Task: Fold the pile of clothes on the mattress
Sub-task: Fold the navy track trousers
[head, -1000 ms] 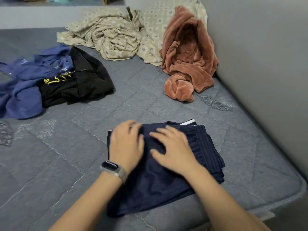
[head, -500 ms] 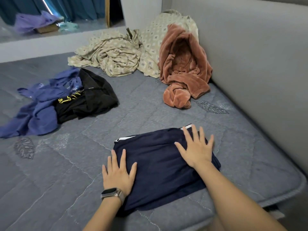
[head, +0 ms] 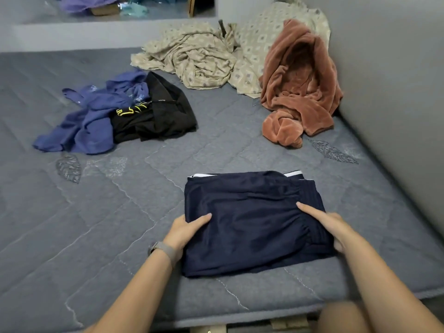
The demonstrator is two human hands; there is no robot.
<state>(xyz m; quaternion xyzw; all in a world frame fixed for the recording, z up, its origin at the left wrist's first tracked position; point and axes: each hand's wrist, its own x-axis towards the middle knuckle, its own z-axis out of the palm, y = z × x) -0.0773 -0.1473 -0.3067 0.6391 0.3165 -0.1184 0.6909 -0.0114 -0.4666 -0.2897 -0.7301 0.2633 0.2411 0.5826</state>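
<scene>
Both forearms are bare, with no sleeves in view. The left wrist wears a smartwatch (head: 160, 249) on a grey band. The right wrist carries nothing, and the fingers (head: 310, 211) bear no rings.

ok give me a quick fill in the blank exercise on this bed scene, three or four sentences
1. Both hands grip the folded ____ garment near the quilted grey mattress edge.
2. The left hand holds its left side, with a watch on that ____.
3. The fuzzy rust-pink robe is heaped against the grey ____ on the right.
4. The black garment with yellow lettering lies partly on a crumpled ____ garment.

Missing words: navy blue; wrist; wall; blue
</scene>
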